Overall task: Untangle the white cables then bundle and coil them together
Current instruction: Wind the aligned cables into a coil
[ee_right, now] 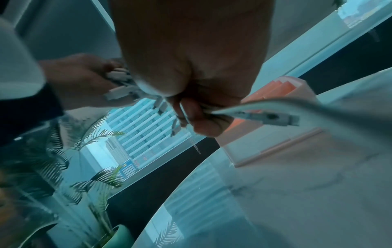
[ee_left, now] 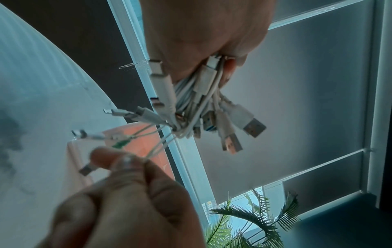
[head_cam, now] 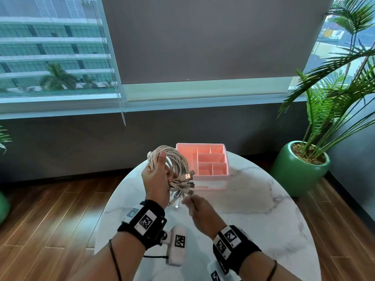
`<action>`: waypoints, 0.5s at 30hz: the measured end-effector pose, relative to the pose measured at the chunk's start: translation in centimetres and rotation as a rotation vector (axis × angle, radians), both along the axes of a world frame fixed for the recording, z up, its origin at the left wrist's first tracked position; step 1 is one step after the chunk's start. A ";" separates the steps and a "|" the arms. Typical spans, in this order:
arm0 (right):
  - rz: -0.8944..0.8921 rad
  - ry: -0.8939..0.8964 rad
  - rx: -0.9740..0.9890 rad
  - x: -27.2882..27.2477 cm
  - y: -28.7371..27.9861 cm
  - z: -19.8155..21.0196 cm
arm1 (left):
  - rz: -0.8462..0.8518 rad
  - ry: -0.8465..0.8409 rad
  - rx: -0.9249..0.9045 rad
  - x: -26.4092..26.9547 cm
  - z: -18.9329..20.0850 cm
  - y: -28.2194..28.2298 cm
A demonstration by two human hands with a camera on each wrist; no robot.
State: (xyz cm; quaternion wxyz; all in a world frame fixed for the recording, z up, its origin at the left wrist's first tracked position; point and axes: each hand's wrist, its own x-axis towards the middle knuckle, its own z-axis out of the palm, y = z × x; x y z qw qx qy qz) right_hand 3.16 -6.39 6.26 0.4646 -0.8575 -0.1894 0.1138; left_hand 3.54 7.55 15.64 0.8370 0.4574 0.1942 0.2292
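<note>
My left hand (head_cam: pixel 159 175) is raised above the table and grips a coil of white cables (head_cam: pixel 172 159), thumb across the loops. Several USB plugs (ee_left: pixel 231 120) fan out below its fingers. My right hand (head_cam: pixel 191 203) sits just below and to the right, pinching thin white strands (ee_left: pixel 157 147) that run up into the bundle (ee_left: pixel 191 100). In the right wrist view the right fingers (ee_right: pixel 197 117) hold a cable end with a plug (ee_right: pixel 269 116) sticking out to the right. What the thin strands are is unclear.
A pink divided organizer (head_cam: pixel 225 175) stands on the round marble table (head_cam: pixel 253 220) just behind the hands. A green potted palm (head_cam: pixel 300 171) stands on the floor to the right. A window and a grey wall lie beyond.
</note>
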 end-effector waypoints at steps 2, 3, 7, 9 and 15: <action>0.106 -0.030 -0.142 -0.9 0.4 0.6 | 0.059 -0.002 0.043 0.2 -0.1 -0.1; 0.152 -0.063 -0.196 -1.4 0.5 1.0 | 0.082 -0.007 0.074 0.2 -0.1 -0.1; 0.269 -0.118 -0.379 -2.2 1.2 3.6 | 0.116 -0.036 0.248 0.0 -1.1 -0.1; 0.286 -0.108 -0.472 -2.2 1.3 5.5 | 0.093 -0.042 0.340 -0.3 -1.8 -0.1; 0.382 -0.130 -0.540 -1.4 1.1 10.8 | -0.089 -0.065 0.535 -1.5 -3.6 -0.4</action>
